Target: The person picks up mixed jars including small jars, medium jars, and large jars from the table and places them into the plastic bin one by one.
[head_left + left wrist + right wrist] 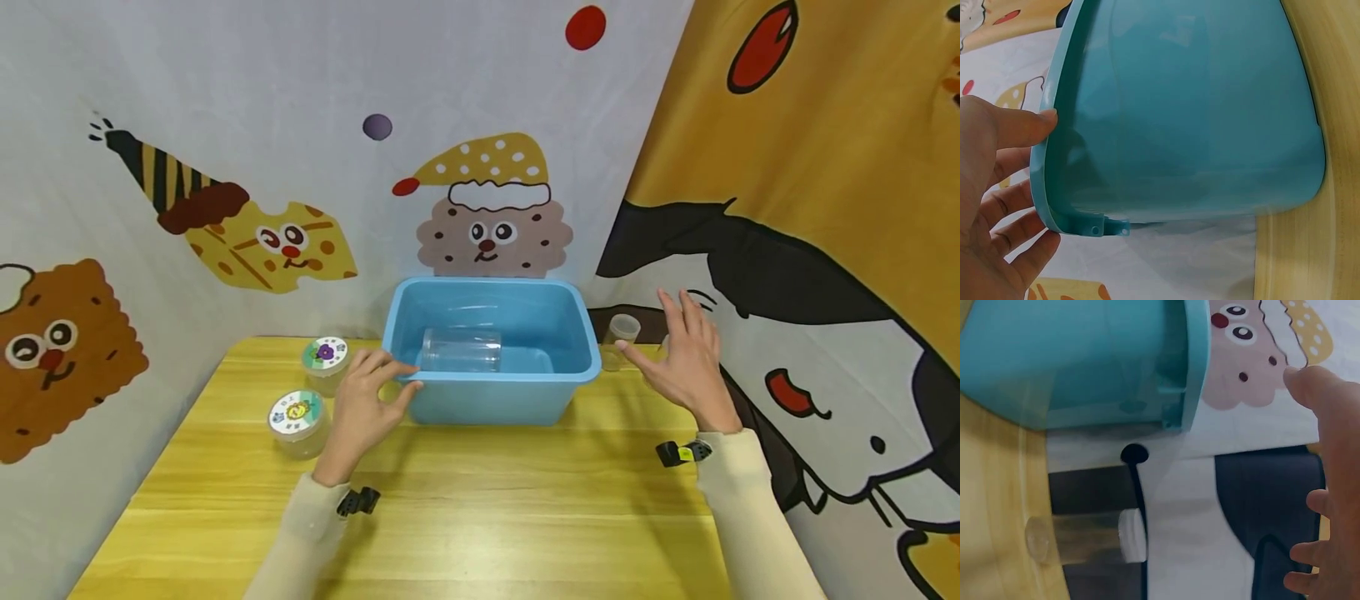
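Note:
A light blue plastic bin (491, 400) stands on the table against the back cloth. My left hand (367, 408) is at its front left corner, thumb on one side of the rim and fingers on the other, as the left wrist view also shows around the bin rim (1038, 169). Inside the bin a clear cylindrical jar (461, 350) lies on its side. My right hand (686, 362) is raised to the right of the bin, fingers spread and holding nothing. Near it an upright clear jar (621, 340) with a whitish lid (1132, 536) stands beside the bin.
Two clear tubs with printed lids stand left of the bin, one with a purple flower lid (327, 352) and a nearer one with a yellow sun lid (297, 412). Cartoon-printed cloth (480, 83) hangs behind the wooden table (510, 517) and along its right side.

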Demonstrator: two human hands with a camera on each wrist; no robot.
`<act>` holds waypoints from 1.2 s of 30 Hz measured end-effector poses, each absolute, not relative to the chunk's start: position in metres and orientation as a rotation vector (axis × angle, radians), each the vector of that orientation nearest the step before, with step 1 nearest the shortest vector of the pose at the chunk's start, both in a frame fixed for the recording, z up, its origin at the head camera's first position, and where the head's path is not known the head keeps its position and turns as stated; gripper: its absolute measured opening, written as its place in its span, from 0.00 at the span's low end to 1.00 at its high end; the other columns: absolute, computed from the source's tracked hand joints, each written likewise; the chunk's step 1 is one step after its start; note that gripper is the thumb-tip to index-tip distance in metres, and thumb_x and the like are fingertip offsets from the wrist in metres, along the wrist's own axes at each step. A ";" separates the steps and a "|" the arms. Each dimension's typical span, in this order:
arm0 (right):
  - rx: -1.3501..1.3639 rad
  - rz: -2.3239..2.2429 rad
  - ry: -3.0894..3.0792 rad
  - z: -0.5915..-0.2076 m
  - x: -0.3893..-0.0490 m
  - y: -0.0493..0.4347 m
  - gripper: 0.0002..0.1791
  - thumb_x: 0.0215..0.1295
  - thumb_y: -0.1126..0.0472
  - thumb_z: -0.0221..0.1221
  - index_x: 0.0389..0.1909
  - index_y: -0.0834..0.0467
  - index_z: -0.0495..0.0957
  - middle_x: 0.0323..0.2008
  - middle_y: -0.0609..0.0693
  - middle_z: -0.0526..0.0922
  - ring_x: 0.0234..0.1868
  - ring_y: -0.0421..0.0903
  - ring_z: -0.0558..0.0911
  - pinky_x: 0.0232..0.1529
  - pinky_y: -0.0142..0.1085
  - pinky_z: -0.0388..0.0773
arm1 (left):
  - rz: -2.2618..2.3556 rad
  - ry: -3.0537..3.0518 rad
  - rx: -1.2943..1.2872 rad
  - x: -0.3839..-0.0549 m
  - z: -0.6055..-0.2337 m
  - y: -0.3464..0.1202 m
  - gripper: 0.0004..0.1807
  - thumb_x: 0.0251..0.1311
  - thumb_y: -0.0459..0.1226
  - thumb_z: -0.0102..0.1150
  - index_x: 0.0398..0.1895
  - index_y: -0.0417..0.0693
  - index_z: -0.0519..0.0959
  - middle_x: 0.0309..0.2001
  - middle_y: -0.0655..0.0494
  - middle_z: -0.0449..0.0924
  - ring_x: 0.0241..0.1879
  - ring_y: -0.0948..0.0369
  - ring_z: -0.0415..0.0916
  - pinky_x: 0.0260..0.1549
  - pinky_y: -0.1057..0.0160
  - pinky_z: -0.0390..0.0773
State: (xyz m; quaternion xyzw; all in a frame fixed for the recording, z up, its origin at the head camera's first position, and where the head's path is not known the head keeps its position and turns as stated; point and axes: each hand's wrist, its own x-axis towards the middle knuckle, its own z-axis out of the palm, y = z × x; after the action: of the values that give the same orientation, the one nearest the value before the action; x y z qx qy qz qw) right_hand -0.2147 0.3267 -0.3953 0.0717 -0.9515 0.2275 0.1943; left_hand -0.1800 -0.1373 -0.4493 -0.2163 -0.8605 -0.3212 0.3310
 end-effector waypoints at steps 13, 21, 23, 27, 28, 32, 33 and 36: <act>0.103 0.632 -2.749 -0.413 -0.222 0.349 0.57 0.65 0.31 0.61 0.84 0.46 0.41 0.84 0.60 0.34 0.81 0.71 0.39 0.70 0.75 0.37 | -0.831 -2.257 -0.561 -0.182 -0.449 -0.139 0.11 0.51 0.40 0.80 0.38 0.50 0.90 0.33 0.56 0.80 0.38 0.58 0.69 0.38 0.60 0.71; 0.060 0.627 -2.792 -0.420 -0.224 0.359 0.63 0.59 0.29 0.64 0.84 0.43 0.35 0.84 0.58 0.30 0.81 0.70 0.36 0.69 0.76 0.35 | -0.835 -2.263 -0.550 -0.181 -0.452 -0.137 0.11 0.50 0.39 0.80 0.37 0.51 0.90 0.33 0.59 0.79 0.38 0.58 0.69 0.37 0.60 0.71; 0.042 0.626 -2.805 -0.421 -0.225 0.361 0.64 0.59 0.28 0.64 0.84 0.42 0.33 0.83 0.58 0.29 0.81 0.70 0.35 0.69 0.76 0.34 | -0.835 -2.264 -0.549 -0.181 -0.452 -0.138 0.11 0.50 0.39 0.81 0.37 0.51 0.90 0.33 0.59 0.79 0.38 0.58 0.69 0.37 0.60 0.71; 0.008 0.631 -2.822 -0.425 -0.227 0.368 0.65 0.59 0.27 0.63 0.83 0.40 0.30 0.83 0.58 0.27 0.81 0.72 0.35 0.69 0.77 0.34 | -0.836 -2.266 -0.547 -0.180 -0.451 -0.138 0.11 0.50 0.39 0.81 0.37 0.51 0.90 0.32 0.59 0.79 0.38 0.58 0.69 0.36 0.60 0.71; 0.002 0.636 -2.823 -0.426 -0.228 0.369 0.65 0.59 0.27 0.63 0.83 0.40 0.30 0.83 0.58 0.27 0.81 0.72 0.35 0.69 0.77 0.35 | -0.837 -2.267 -0.546 -0.180 -0.451 -0.138 0.11 0.50 0.39 0.80 0.37 0.51 0.90 0.32 0.59 0.79 0.38 0.58 0.69 0.36 0.60 0.71; -0.019 0.660 -2.827 -0.428 -0.231 0.377 0.67 0.58 0.27 0.64 0.83 0.41 0.27 0.83 0.59 0.27 0.80 0.72 0.35 0.69 0.77 0.35 | -0.842 -2.268 -0.544 -0.180 -0.451 -0.138 0.11 0.51 0.40 0.80 0.37 0.51 0.90 0.32 0.59 0.79 0.37 0.59 0.68 0.36 0.61 0.70; -0.023 0.670 -2.826 -0.429 -0.231 0.379 0.67 0.58 0.27 0.64 0.83 0.41 0.27 0.83 0.59 0.27 0.80 0.72 0.35 0.70 0.77 0.35 | -0.841 -2.265 -0.546 -0.180 -0.452 -0.138 0.11 0.51 0.40 0.80 0.37 0.51 0.90 0.32 0.59 0.79 0.37 0.59 0.68 0.36 0.61 0.70; -0.032 0.692 -2.821 -0.430 -0.232 0.383 0.69 0.57 0.28 0.65 0.83 0.43 0.27 0.83 0.60 0.27 0.81 0.72 0.35 0.71 0.76 0.37 | -0.836 -2.258 -0.551 -0.180 -0.452 -0.138 0.11 0.51 0.41 0.80 0.37 0.51 0.90 0.32 0.59 0.79 0.37 0.59 0.68 0.36 0.61 0.70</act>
State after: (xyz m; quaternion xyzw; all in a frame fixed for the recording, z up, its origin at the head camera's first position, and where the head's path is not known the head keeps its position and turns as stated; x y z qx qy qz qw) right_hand -0.2318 0.3835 -0.4300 -0.0109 -0.9644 0.2364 0.1179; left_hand -0.1805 -0.1383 -0.4523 -0.2107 -0.8631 -0.3196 0.3294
